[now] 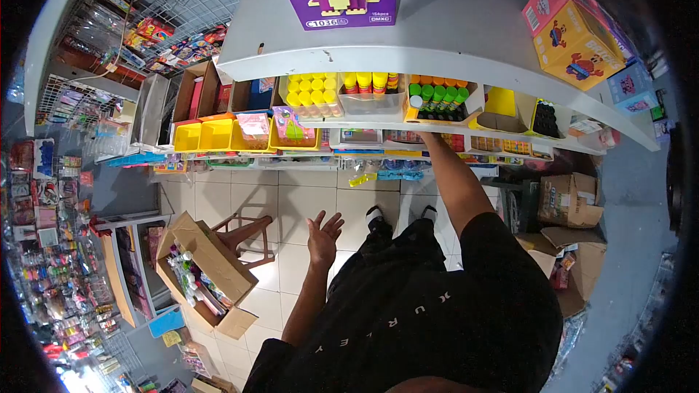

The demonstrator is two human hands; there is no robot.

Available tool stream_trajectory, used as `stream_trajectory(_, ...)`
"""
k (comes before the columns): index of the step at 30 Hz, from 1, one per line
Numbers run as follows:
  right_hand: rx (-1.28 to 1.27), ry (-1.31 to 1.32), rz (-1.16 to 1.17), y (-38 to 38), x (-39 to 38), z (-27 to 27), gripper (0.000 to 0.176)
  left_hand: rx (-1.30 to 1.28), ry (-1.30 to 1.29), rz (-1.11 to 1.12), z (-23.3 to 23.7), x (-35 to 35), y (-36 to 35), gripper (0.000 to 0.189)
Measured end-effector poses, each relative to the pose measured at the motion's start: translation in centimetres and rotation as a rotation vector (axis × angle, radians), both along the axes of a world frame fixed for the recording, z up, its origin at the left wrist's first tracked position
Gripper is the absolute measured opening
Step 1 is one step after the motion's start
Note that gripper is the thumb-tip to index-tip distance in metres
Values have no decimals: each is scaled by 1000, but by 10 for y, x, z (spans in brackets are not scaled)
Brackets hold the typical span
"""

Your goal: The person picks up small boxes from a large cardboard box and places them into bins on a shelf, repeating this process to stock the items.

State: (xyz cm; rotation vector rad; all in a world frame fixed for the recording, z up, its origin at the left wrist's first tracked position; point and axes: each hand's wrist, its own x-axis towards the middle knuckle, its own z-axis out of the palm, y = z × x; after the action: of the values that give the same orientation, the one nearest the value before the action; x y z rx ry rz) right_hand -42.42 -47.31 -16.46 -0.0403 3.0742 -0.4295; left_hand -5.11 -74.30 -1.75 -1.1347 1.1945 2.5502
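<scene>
Green-capped tubes (437,94) stand upright, packed close together in an open carton (472,102) on the shelf (451,29). They are directly above the spot where the right forearm (455,182) passes under the shelf edge. The right hand itself is hidden behind that edge, so I cannot tell whether its fingers are apart, together or gripping anything.

Just left of the wrist, a clear tub (371,104) holds yellow-capped tubes (368,80), and a pack of yellow-lidded jars (313,93) sits beside it, further left. Beyond those, yellow bins (207,135) line the lower ledge, and the nearer ones carry pink packets (255,127). To the right of the wrist, a yellow box (546,120) holds black pieces.

The left hand (322,236) hangs well below the shelf, over the tiled floor (291,204). Its fingers are spread apart and its palm is open, holding and touching nothing. To its left, on the floor, an open cardboard box (211,255) is filled with packaged goods, just beside a wooden stool (251,233).
</scene>
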Motion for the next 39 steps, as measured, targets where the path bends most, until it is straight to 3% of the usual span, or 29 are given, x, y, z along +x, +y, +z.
stream_trajectory(32,75,125,53,-3,13,-43,40,10,-14,29,-16,3,1,78)
stream_trajectory(39,-46,81,85,-5,26,-4,41,31,5,41,-19,5,1,80)
